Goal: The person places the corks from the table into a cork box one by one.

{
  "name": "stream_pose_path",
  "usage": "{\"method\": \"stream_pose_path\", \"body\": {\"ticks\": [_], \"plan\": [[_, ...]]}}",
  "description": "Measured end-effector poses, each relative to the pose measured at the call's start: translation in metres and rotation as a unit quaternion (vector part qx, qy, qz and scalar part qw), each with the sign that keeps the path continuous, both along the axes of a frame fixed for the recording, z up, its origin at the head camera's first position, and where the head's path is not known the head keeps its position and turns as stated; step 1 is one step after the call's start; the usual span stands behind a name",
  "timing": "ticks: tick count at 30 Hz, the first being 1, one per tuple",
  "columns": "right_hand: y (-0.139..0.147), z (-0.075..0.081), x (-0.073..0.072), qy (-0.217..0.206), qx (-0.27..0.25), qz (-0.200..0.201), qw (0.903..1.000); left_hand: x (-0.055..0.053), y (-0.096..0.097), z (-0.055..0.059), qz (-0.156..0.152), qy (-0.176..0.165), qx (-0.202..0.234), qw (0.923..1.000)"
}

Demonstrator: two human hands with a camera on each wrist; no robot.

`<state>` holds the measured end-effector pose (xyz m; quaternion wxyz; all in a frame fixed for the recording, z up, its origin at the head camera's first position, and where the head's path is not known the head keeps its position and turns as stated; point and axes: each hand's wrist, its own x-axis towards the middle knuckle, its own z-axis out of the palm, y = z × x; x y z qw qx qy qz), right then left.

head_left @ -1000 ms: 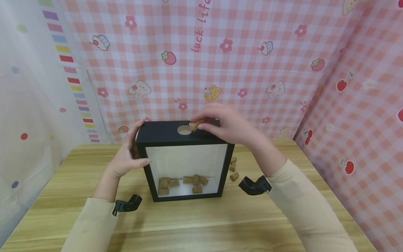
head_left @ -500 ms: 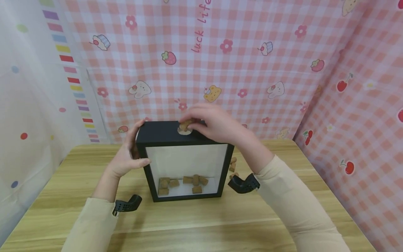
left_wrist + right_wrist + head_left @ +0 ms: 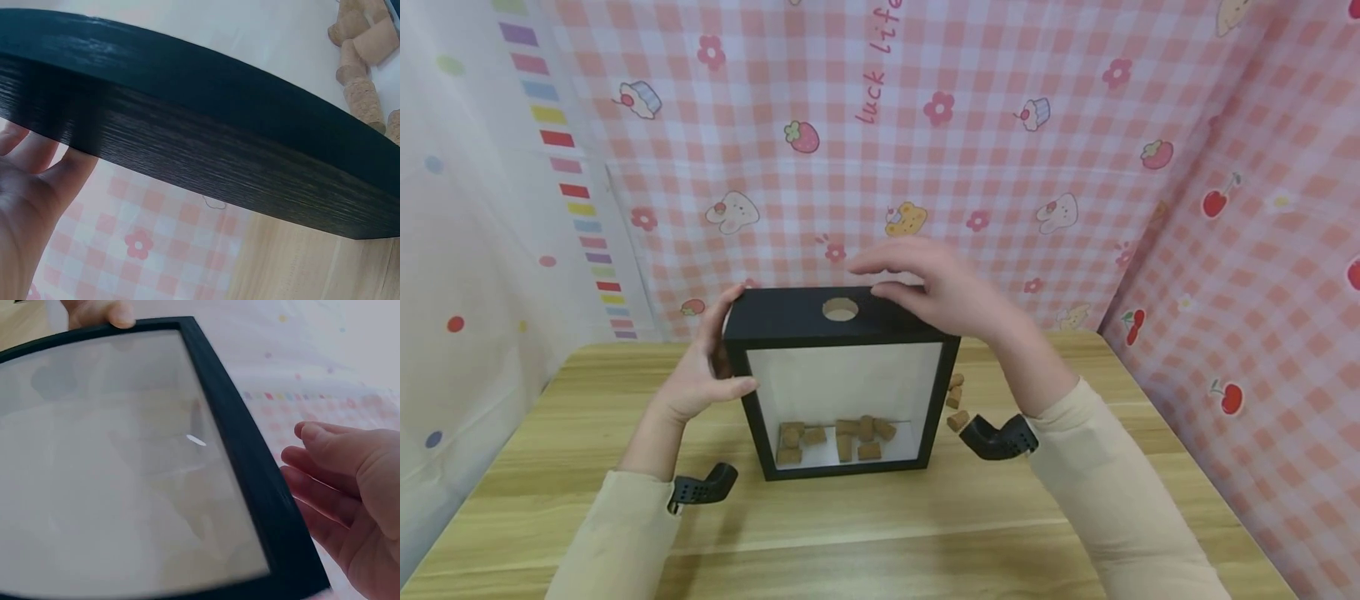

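A black shadow box frame (image 3: 782, 317) with a clear front stands upright on the table, a round hole (image 3: 840, 309) in its top. Several corks (image 3: 867, 429) lie at the bottom inside it. My left hand (image 3: 700, 379) grips the box's left side, thumb at the front edge and fingers toward the back. In the left wrist view those fingers (image 3: 75, 169) rest against the black side panel. My right hand (image 3: 943, 287) hovers over the top, right of the hole, thumb and fingers apart and holding nothing. The right wrist view shows this hand (image 3: 350, 487) beside the frame's edge.
A few loose corks (image 3: 956, 396) lie on the wooden table (image 3: 850, 533), just right of the box. Behind stands a pink checked curtain (image 3: 985, 150), with more cloth at both sides. Black wrist camera mounts (image 3: 996, 437) stick out from both sleeves.
My right hand brought a cork leftward to the hole and let it go, then drew back right. One more cork stands inside the box. The left hand kept still.
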<state>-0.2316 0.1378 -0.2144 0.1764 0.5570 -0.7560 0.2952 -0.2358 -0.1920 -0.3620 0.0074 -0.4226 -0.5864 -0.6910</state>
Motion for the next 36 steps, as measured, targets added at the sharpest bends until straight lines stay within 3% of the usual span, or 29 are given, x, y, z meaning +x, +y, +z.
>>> {"method": "stream_pose_path", "body": {"ticks": [6,11,20,29,36], "plan": [[0.036,-0.003,0.005,-0.019,-0.062,-0.049,0.9967,0.001,0.0,0.001,-0.003,-0.004,0.001,1.0],[0.068,-0.021,0.004,-0.07,-0.097,-0.115,0.9862,0.001,0.001,0.001,-0.002,0.0,0.003,1.0],[0.116,-0.088,0.001,-0.198,-0.098,-0.222,0.9497,0.001,0.002,0.0,-0.004,-0.002,0.007,1.0],[0.139,-0.161,0.001,-0.314,-0.101,-0.244,0.9119,0.001,0.002,0.001,0.003,0.002,0.003,1.0],[0.139,-0.201,0.004,-0.355,-0.1,-0.246,0.8963,0.001,0.002,-0.001,0.018,0.012,-0.002,0.9998]]}}
